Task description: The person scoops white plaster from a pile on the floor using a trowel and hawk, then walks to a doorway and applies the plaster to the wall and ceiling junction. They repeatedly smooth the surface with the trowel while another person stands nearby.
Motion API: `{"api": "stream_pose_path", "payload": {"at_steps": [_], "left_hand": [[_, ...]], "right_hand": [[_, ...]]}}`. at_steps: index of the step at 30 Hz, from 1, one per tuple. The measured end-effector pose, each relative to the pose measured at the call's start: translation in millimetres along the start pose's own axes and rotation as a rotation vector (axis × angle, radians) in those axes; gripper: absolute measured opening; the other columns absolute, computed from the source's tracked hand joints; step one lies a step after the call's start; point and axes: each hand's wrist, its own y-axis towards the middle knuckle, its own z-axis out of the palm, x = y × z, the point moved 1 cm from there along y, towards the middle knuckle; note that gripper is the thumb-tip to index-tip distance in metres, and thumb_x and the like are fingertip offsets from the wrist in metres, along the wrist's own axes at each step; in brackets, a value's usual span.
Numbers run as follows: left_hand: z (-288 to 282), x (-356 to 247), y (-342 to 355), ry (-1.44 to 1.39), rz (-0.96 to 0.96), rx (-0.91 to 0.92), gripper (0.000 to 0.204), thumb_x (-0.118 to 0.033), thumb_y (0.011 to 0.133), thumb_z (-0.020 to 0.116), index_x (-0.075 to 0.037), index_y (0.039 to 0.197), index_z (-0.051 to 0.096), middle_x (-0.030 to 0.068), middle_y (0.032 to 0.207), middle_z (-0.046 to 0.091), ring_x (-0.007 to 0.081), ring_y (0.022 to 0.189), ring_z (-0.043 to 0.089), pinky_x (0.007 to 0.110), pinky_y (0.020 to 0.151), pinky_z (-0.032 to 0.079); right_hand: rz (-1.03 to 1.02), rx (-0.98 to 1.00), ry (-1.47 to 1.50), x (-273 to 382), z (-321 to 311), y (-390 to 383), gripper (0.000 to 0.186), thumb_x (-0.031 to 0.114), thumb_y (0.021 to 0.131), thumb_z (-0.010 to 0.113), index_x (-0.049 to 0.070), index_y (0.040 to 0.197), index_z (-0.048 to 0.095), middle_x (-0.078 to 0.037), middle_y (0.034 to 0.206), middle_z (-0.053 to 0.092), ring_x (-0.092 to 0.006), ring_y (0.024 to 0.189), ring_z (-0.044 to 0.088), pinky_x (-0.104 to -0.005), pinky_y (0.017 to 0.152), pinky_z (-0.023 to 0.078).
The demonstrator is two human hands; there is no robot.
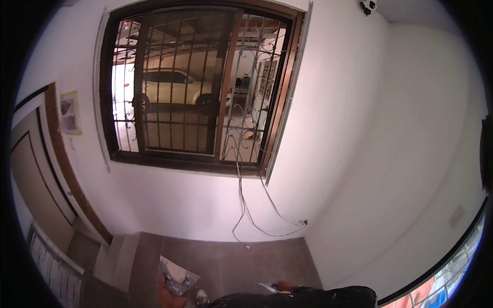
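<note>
Low in the view, my left hand (169,296) is closed on a flat, pale plate (186,276) with a whitish, paste-like smear on it, much like a plasterer's hawk. To the right, my right hand (284,284) grips a tool with a pale flat blade (268,288), which resembles a putty knife. Most of its handle is hidden by the fingers. A dark, speckled sleeve (318,296) runs along the lower edge to that hand. Neither tool touches the wall.
A brown-framed barred window (221,164) fills the white wall ahead, with a car (172,84) beyond it. Loose cables (241,200) hang to an outlet (304,222) and the brown floor (231,262). Left are a door (43,174) and a step (120,262).
</note>
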Motion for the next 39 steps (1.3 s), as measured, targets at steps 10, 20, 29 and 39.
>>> {"api": "stream_pose_path", "payload": {"at_steps": [10, 20, 29, 39], "left_hand": [[156, -67, 246, 0.369, -0.195, 0.259, 0.044, -0.039, 0.103, 0.051, -0.013, 0.138, 0.054, 0.0056, 0.108, 0.066, 0.0221, 0.093, 0.062, 0.045, 0.085, 0.051], [246, 37, 403, 0.38, -0.673, 0.387, 0.041, -0.038, 0.105, 0.045, -0.023, 0.143, 0.05, 0.0034, 0.12, 0.06, 0.0245, 0.1, 0.061, 0.051, 0.084, 0.054], [301, 90, 540, 0.438, -0.917, 0.562, 0.043, -0.033, 0.108, 0.038, -0.016, 0.147, 0.043, -0.0021, 0.115, 0.063, 0.0128, 0.094, 0.059, 0.036, 0.089, 0.051], [353, 122, 656, 0.495, -1.181, 0.628, 0.035, -0.038, 0.104, 0.048, -0.007, 0.099, 0.065, 0.0031, 0.085, 0.065, 0.0171, 0.082, 0.058, 0.037, 0.08, 0.048]], "right_hand": [[0.482, -0.264, 0.575, 56, -89, 43, 0.036, 0.03, 0.092, 0.061, 0.006, 0.116, 0.068, -0.017, 0.102, 0.07, -0.0334, 0.093, 0.065, -0.0456, 0.077, 0.052], [0.566, -0.657, 1.192, 58, -172, 140, 0.036, 0.03, 0.092, 0.066, 0.007, 0.118, 0.069, -0.011, 0.096, 0.071, -0.0251, 0.085, 0.064, -0.0382, 0.073, 0.054], [0.5, -1.204, 1.49, 118, -166, 170, 0.032, 0.03, 0.093, 0.066, 0.008, 0.117, 0.07, -0.006, 0.092, 0.07, -0.019, 0.08, 0.063, -0.0315, 0.068, 0.055], [-0.495, -1.554, 2.363, 303, -401, 151, 0.036, 0.015, 0.089, 0.055, 0.006, 0.122, 0.065, -0.01, 0.107, 0.07, -0.0272, 0.1, 0.066, -0.0362, 0.079, 0.056]]}}
